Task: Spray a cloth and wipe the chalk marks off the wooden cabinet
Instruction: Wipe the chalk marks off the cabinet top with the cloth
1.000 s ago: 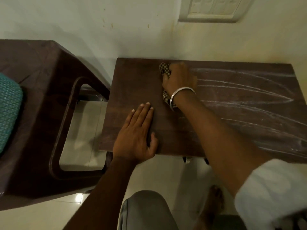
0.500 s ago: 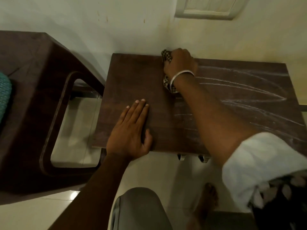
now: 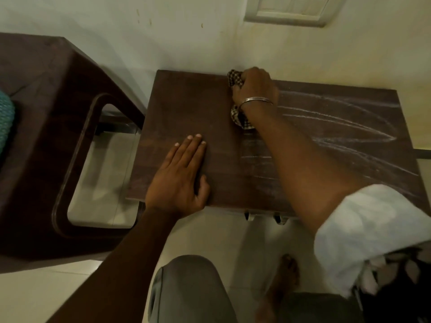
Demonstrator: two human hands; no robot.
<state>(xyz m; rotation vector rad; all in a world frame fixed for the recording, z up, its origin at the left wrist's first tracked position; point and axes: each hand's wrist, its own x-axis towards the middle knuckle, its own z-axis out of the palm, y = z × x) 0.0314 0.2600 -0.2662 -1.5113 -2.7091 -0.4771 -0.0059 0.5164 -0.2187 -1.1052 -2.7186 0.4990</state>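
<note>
Against the pale, smooth wall [image 3: 93, 24] stands the wooden cabinet [image 3: 191, 108], seen from above. Its flat, rectangular top is dark brown with a fine grain, and its right corners run out of the frame. To its left is a dark, glossy moulded chair [image 3: 46, 113] with a rounded opening under its arm. The chair is cut off at the left edge, where a bit of teal knitted fabric [image 3: 5, 117] shows.

Long, thin white chalk marks [image 3: 338, 122] curve across the right half of the cabinet top. The left half looks plain, and a few faint streaks lie near the middle. A white rolled sleeve [image 3: 363, 229] covers the right upper arm, which hides part of the front edge.

The left hand [image 3: 179, 183] lies flat near the front left corner, its fingers straight, together and holding nothing. The right hand [image 3: 256, 87] is at the back edge, near the middle. Its fingers are curled round a bunched, dark-and-light checked cloth [image 3: 234, 80], which is pressed on the wood. Most of the cloth is hidden under the palm, with only tufts showing above and below. A thin metal bangle [image 3: 256, 100] circles that wrist. Two small handles [image 3: 248, 215] peek from under the front edge, too dim to make out.
</note>
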